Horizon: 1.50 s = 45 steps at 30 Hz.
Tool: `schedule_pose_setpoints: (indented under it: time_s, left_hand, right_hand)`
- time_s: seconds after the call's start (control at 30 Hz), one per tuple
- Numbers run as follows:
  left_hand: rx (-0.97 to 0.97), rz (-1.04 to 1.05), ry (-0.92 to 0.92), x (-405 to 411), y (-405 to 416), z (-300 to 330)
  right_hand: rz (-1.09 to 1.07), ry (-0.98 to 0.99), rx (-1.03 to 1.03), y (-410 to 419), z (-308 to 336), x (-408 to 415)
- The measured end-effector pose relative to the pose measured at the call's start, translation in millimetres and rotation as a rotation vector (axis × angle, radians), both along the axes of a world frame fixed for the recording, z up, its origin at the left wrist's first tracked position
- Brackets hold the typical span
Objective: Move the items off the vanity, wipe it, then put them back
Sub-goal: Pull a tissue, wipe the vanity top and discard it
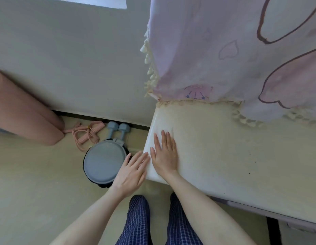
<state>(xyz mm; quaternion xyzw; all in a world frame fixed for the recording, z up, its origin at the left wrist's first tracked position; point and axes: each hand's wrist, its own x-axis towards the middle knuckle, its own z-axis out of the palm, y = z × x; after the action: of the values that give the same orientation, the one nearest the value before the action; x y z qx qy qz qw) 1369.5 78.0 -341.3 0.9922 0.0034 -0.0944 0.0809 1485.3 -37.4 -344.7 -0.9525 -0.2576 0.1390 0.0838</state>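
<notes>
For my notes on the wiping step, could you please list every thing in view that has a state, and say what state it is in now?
vanity top: bare where it shows, a few dark specks
right hand: flat, fingers straight, pressing the top near its left edge
left hand: fingers straight, at the top's left edge
curtain: hanging, hem on the top's far side
bin: lid closed
mat: rolled up

Vanity: rear edge is covered by the curtain; right side is cut off by the frame. Pink roll: cut off at the left edge. Dumbbells: lower ends are hidden behind the grey lid. Dark specks on the vanity: too small to be identified.
</notes>
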Motion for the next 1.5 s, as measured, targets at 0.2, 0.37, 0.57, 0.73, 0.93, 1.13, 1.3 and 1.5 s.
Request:
schedule_pose_setpoints:
  time_s: [0.2,0.37,0.57,0.73,0.93,1.13,1.3,1.5]
  left_hand:
    - [-0.011,-0.118,-0.035,-17.7,42.3,0.6]
    - [-0.022,-0.131,-0.057,-33.4,63.3,5.5]
    - [-0.005,-0.086,-0.053,-64.1,73.2,3.0]
    - [0.016,-0.087,-0.077,-93.5,60.5,5.1]
    - [0.021,-0.088,-0.124,-134.1,41.6,14.2]
    - [0.053,-0.03,-0.073,-169.6,49.5,21.5]
    - [0.043,-0.03,-0.051,-195.5,77.6,23.8]
    - [-0.049,-0.104,-0.008,-228.5,143.3,4.7]
  right_hand:
    - [0.188,-0.125,-0.024,-28.0,12.2,5.5]
    - [0.471,-0.018,-0.295,-56.6,11.8,20.7]
    - [0.421,0.027,-0.362,-45.1,24.3,12.0]
    - [0.248,-0.02,-0.224,-36.0,25.5,-34.9]
    - [0.144,-0.095,-0.053,-26.8,23.2,-87.0]
    - [-0.06,0.022,0.191,0.2,32.4,-137.6]
    - [-0.38,0.313,0.419,34.5,16.2,-197.9]
    - [-0.854,0.646,0.504,78.4,-26.0,-257.2]
